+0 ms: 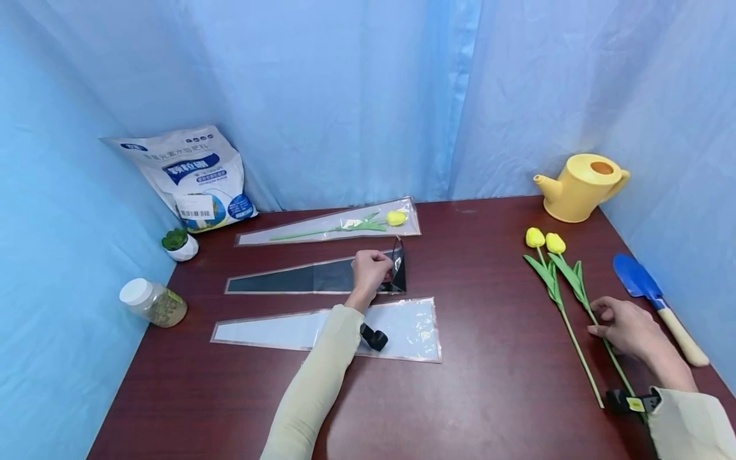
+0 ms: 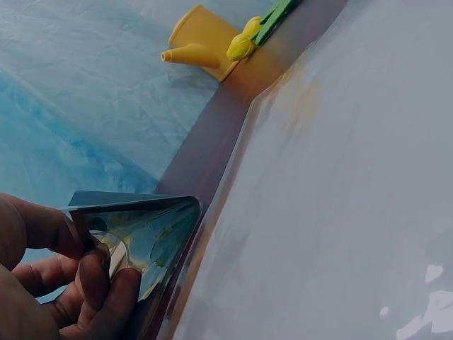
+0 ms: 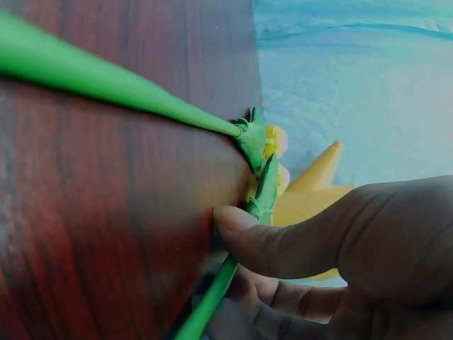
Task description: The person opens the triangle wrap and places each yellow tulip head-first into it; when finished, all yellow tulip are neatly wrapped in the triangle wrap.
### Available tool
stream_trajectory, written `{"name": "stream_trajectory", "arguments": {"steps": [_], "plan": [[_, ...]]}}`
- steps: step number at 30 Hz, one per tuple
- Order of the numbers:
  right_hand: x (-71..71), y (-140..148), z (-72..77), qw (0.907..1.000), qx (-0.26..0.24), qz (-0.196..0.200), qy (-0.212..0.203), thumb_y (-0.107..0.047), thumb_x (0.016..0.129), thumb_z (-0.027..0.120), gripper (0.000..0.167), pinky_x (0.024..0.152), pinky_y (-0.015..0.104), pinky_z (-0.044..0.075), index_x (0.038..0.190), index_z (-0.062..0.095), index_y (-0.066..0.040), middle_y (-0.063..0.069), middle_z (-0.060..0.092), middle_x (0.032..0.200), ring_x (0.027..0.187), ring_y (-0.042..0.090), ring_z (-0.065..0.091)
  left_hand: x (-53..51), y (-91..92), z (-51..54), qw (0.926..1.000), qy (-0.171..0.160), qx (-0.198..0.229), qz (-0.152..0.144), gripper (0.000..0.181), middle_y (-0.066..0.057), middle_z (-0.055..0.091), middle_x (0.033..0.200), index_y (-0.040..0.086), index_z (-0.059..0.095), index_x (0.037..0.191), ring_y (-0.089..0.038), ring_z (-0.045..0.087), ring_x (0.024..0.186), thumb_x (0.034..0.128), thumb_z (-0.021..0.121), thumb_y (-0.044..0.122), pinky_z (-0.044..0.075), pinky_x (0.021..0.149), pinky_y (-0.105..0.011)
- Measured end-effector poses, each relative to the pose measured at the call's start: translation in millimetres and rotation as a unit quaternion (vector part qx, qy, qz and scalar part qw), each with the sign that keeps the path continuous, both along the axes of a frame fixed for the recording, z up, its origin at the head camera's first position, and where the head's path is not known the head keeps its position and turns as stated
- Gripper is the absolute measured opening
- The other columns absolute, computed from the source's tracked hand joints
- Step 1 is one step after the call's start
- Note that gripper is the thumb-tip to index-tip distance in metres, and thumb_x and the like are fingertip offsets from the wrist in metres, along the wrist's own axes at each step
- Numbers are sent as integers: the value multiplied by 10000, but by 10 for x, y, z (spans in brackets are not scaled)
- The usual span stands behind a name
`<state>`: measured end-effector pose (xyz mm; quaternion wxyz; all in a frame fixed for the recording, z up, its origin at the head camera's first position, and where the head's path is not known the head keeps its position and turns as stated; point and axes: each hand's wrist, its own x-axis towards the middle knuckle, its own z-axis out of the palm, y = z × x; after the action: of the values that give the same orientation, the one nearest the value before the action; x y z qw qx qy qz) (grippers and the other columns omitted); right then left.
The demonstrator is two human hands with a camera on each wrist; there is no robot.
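My left hand [image 1: 370,273] pinches the wide open end of a black flower sleeve [image 1: 287,280], lifting one layer into a fold. In the left wrist view, the curled fingers [image 2: 110,290] hold the folded film [image 2: 159,237]. My right hand [image 1: 629,326] is at the stem of the right yellow tulip [image 1: 555,243]. In the right wrist view, its thumb [image 3: 283,244] crosses the green stem [image 3: 212,301], with the other fingers curled on the far side. A second yellow tulip [image 1: 535,237] lies beside it on the left.
A white sleeve [image 1: 264,327] lies nearer; another sleeve [image 1: 253,239] behind contains a yellow tulip [image 1: 395,218]. At left stand a fertilizer bag [image 1: 190,172], potted succulent [image 1: 183,246] and jar [image 1: 155,303]. A yellow watering can [image 1: 577,188] and blue trowel [image 1: 638,276] are right.
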<state>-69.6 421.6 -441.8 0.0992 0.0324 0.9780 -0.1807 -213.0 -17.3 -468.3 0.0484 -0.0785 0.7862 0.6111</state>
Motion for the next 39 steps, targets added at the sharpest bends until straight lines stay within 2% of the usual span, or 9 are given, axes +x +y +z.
{"name": "stream_trajectory", "arguments": {"steps": [7,11,16,23,27,30,34,36,39], "plan": [[58,-16,15,9995,-190,-210,118,-93,861,726,362,587,310,456,1125,588,114,238,681,900,729,239,628,0,12,-9,10000,75,1,-64,143,-61,668,716,20,747,783,-117,610,567,868,634,40,551,581,-281],[95,-25,24,9977,-544,-403,-40,-92,896,697,383,527,284,515,1176,561,132,228,682,904,674,111,604,0,8,-12,10000,39,5,-39,140,-71,680,729,23,748,790,-119,620,575,877,640,40,560,598,-286],[120,-25,32,9929,-1047,-552,-106,-104,938,668,425,525,294,560,1240,518,156,180,674,897,622,60,593,-2,1,-3,10000,43,-25,-2,139,-79,693,729,31,754,789,-124,622,574,875,645,41,562,608,-293],[131,-11,17,9826,-1717,-683,-199,-128,979,625,492,581,308,597,1317,441,180,82,669,907,656,41,605,-7,1,-6,10000,35,-37,23,138,-19,651,664,40,746,766,-109,600,554,857,643,36,538,581,-268],[149,14,11,9722,-2232,-695,-120,-131,986,618,477,590,311,602,1320,440,159,-58,656,869,690,14,625,-6,0,-14,10000,35,-38,25,141,-8,642,648,39,742,755,-106,592,544,852,640,29,528,569,-259],[154,40,0,9468,-3135,-720,108,-62,979,608,267,579,304,601,1242,563,-51,-146,651,836,708,15,660,-3,-3,-12,10000,42,-43,22,144,-13,646,649,38,742,753,-105,590,543,852,637,26,525,568,-257],[136,50,6,8769,-4744,-716,286,38,962,585,352,564,301,597,1100,611,-284,-129,687,869,735,54,697,0,-7,-2,10000,50,-53,15,142,-23,654,665,40,743,758,-107,591,549,854,639,31,524,569,-257],[126,31,13,8450,-5287,-739,297,54,961,575,363,563,301,597,1109,628,-273,-102,701,885,738,71,705,2,-8,-1,10000,37,-49,4,142,-26,656,673,42,743,762,-109,592,554,859,640,35,524,571,-258],[107,-20,18,8113,-5785,-773,339,79,960,557,359,569,323,604,1130,637,-227,-74,709,902,759,77,708,5,-7,0,10000,8,-49,-10,143,-26,656,676,45,745,764,-110,595,558,866,644,41,527,575,-259]]}}
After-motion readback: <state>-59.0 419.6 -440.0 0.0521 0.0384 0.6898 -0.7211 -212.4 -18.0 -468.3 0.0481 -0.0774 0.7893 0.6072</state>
